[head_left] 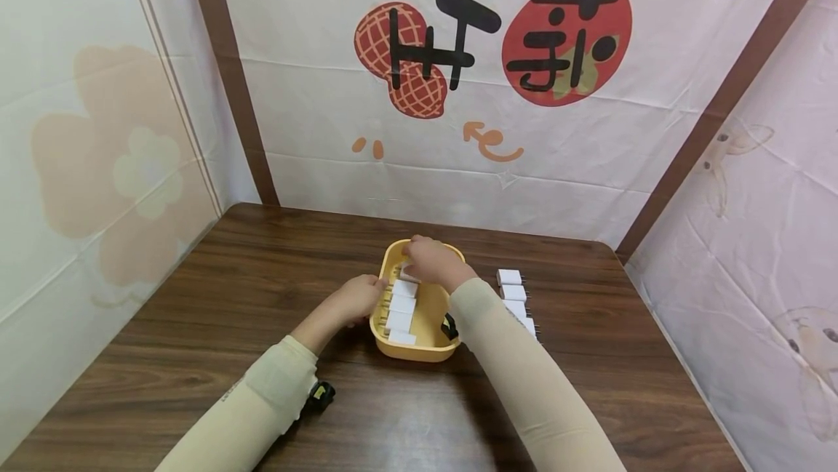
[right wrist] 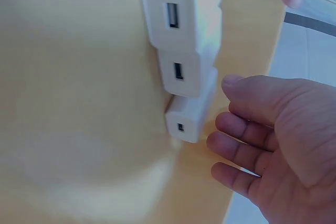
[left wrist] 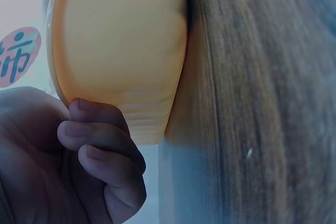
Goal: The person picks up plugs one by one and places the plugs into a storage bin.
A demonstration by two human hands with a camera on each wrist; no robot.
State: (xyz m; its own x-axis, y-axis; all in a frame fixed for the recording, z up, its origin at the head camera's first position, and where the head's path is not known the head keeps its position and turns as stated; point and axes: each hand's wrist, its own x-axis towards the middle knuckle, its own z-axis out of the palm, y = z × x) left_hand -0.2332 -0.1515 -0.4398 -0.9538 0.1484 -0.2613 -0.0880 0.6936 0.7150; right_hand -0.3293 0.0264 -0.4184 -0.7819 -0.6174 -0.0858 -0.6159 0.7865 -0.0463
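Note:
A yellow plastic basket [head_left: 419,354] stands on the table, with a row of white USB charger plugs [head_left: 401,305] along its left side, prongs pointing left. At the basket's left rim, my left hand [head_left: 356,299] pinches the edge, its fingers curled against the outer wall [left wrist: 121,40] in the left wrist view. My right hand [head_left: 435,262] is over the basket's far end, beside the farthest charger [right wrist: 190,116]. In the right wrist view its thumb and fingers are loosely bent, with a small gap to that charger.
Right of the basket, a second row of white chargers [head_left: 513,292] lies on the brown wooden table [head_left: 262,297], partly hidden by my right sleeve. A printed cloth [head_left: 314,123] hangs behind the table.

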